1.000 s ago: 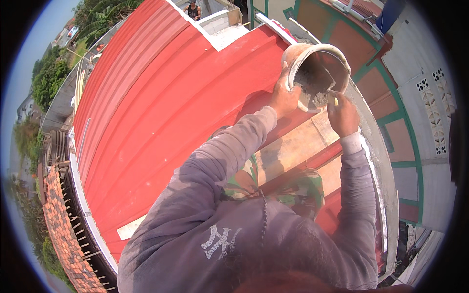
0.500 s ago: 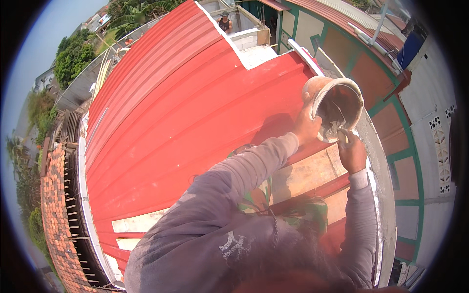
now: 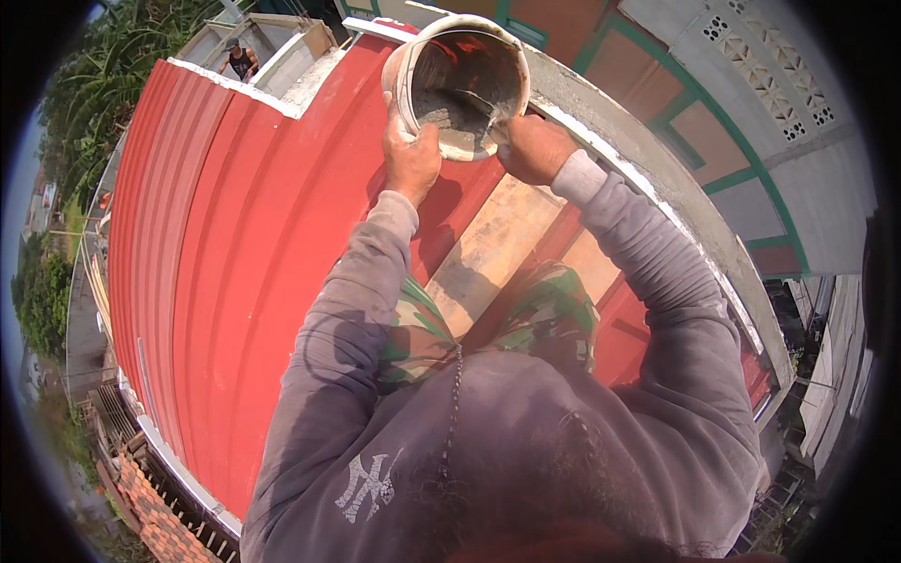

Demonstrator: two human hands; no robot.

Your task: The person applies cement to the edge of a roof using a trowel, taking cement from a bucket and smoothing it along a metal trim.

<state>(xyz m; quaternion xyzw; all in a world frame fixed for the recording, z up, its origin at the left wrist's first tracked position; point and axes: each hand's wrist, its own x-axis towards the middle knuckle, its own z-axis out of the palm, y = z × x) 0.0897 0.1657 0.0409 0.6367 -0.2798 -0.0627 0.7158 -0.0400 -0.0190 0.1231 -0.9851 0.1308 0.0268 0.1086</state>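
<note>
Seen through my head-worn view, a pale, mortar-stained round bucket (image 3: 457, 147) is at the top centre, ahead of the wearer. It is tipped well over: its wide circular mouth faces back toward the camera and slightly right, while its base points away and to the left, so the long axis is strongly foreshortened and a strip of outer wall shows on the left side only. Wet grey mortar (image 3: 449, 114) lies along the lower side of the interior. I cannot tell whether the base rests on anything.

The left hand (image 3: 411, 158) grips the bucket's near left edge, thumb at the rim and fingers along the outer wall; its forearm runs nearly straight forward. The right hand (image 3: 537, 148) is at the lower right rim, fingers curled closed on a thin, mortar-smeared hand tool (image 3: 494, 118), mostly hidden, whose exact kind I cannot determine. The right forearm slants forward and inward from a bent elbow. Both arms wear faded grey-purple sleeves (image 3: 648, 253).

Left of and below the bucket spreads a ribbed red metal roof (image 3: 253, 272); a bare tan wooden board (image 3: 497, 246) lies nearer the knees. To the right curves a grey cement-topped ledge (image 3: 648, 150).
</note>
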